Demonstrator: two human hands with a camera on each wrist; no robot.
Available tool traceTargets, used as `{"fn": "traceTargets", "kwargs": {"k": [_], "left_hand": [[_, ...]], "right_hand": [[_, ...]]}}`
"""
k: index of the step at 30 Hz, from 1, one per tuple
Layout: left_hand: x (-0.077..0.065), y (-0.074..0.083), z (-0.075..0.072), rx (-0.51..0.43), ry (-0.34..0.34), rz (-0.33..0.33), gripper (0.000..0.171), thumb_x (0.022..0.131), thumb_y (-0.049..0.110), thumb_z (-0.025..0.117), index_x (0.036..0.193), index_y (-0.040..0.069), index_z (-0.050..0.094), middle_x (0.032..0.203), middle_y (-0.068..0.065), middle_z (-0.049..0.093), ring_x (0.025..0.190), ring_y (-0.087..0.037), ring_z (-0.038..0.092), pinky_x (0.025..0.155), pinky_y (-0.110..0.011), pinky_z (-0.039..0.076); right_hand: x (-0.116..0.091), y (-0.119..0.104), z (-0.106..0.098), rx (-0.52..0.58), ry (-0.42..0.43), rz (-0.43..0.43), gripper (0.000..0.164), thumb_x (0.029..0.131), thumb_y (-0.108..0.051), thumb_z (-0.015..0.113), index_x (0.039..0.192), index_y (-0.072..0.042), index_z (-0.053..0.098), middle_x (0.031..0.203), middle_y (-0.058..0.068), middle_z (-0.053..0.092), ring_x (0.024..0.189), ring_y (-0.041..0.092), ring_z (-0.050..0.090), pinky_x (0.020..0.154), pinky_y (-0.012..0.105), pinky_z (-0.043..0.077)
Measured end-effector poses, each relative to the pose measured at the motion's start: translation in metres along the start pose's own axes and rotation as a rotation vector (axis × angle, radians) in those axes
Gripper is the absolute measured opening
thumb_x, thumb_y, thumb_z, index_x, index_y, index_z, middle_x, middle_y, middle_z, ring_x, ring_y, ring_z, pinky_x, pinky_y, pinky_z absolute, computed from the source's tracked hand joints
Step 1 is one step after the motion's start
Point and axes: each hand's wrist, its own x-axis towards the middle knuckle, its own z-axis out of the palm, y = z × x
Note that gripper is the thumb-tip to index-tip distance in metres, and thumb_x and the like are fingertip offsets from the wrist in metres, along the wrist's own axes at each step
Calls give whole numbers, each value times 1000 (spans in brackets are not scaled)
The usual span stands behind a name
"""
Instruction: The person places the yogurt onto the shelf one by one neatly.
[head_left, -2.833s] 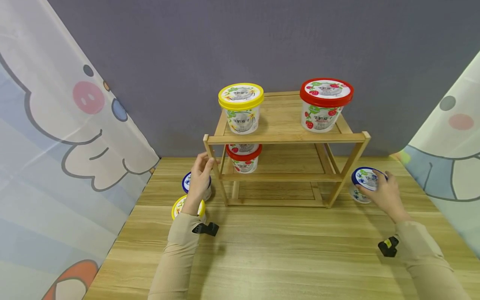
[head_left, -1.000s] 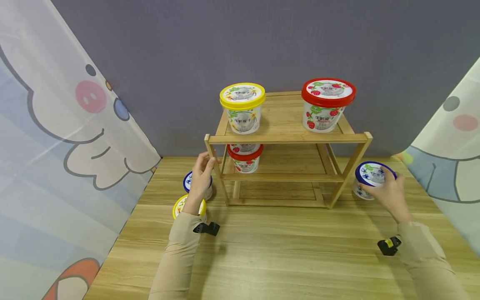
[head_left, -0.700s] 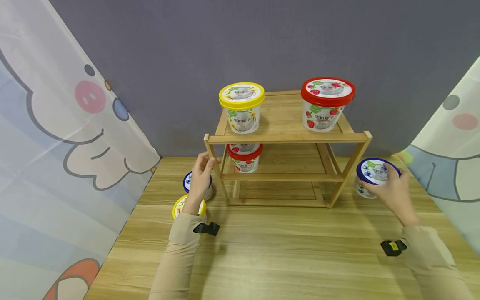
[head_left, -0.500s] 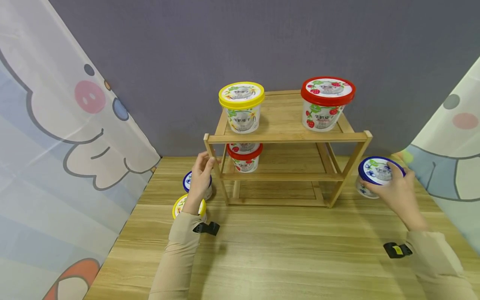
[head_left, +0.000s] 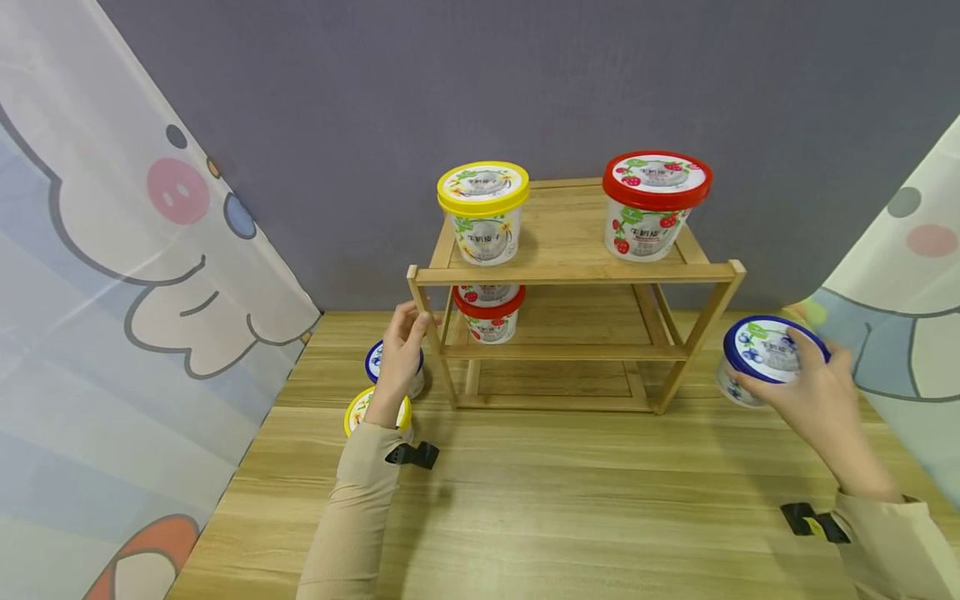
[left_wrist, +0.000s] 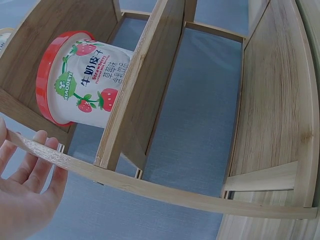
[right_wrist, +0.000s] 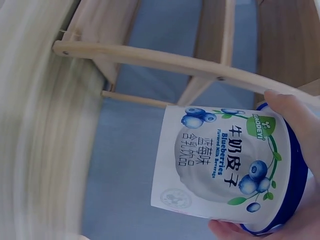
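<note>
A blue-lidded tub (right_wrist: 220, 160) reads "XIAODEYI", "牛奶皮子", "Blueberries Flavored Milk Beverage" and "蓝莓味含乳饮品", a red-lidded tub (left_wrist: 85, 82) "XIAODEYI", "牛奶皮子", "Strawberry Flavored Milk Beverage" and "草莓味含乳饮品", and an upright yellow-lidded tub (head_left: 486, 237) "牛奶皮子".

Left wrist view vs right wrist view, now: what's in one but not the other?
Left wrist only: strawberry tub on the shelf, left hand at the post, and an edge-cropped sliver, too little to identify.
Right wrist only: blueberry tub, gripped by the right hand.
Both: part of the rack.
</note>
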Motion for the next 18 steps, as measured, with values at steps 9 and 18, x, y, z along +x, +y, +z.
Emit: {"fn": "traceTargets", "kwargs": {"k": [9, 18], "left_hand": [[-2, 15, 3, -1, -2, -16, 24, 93, 1, 39, 115, -8, 44, 81, 16, 59, 87, -9, 54, 80, -28, 35], [0, 0, 0, -1, -9, 25, 26, 93, 9, 42, 116, -5, 45, 84, 14, 60, 88, -8, 54, 83, -30, 36]], "right_hand": [[-12, -15, -11, -5, -27, 12, 94, 67, -33, 76, 133, 9, 25, 125, 46, 14, 107, 63, 23, 65, 69, 30], [-25, -37, -20, -10, -48, 9, 97, 65, -37, 77, 136, 4, 25, 125, 44, 17, 94, 63, 30, 63, 67, 29]]}}
